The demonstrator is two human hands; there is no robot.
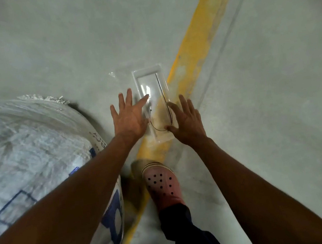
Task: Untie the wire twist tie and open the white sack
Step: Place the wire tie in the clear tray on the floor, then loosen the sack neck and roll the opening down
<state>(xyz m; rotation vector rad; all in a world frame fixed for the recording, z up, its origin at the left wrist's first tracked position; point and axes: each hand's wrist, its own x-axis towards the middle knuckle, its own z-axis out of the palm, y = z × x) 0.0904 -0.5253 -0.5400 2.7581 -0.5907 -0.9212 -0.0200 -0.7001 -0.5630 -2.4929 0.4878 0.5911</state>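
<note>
Our left hand (128, 118) reaches forward with all fingers spread wide, its grip released and holding nothing. Our right hand (186, 120) does the same, fingers fanned out and grip released, palm facing the floor. The 2 hands hang side by side with a gap between them, the left at 9 o'clock of that gap and the right at 3 o'clock.

Seen through that gap and past the fingertips is a clear plastic tray (149, 77), lying flat on the floor (47, 44). The left fingertips overlap the tray's near left edge in this view, and the right thumb and forefinger overlap its near right corner; we cannot tell whether either hand touches it. A thin black wire (162, 93) lies in the tray, running straight along its right side and curving round at the near end, close to the right thumb. Just at 9 o'clock of the tray's far end sits a crumpled scrap of clear film (113, 74).

A worn yellow line (200, 31) is painted across the floor, running from 1 o'clock down to 6 o'clock and passing under the tray's near end.

The white sack (28, 149) fills the 8 o'clock part of the view, bulging and woven, with blue print on its side and a frayed edge at its far end. It lies to the left of our left forearm, well apart from both hands.

At 6 o'clock, a pink perforated clog (162, 186) stands on the floor beside the yellow line, with a dark trouser leg (184, 225) above it.
</note>
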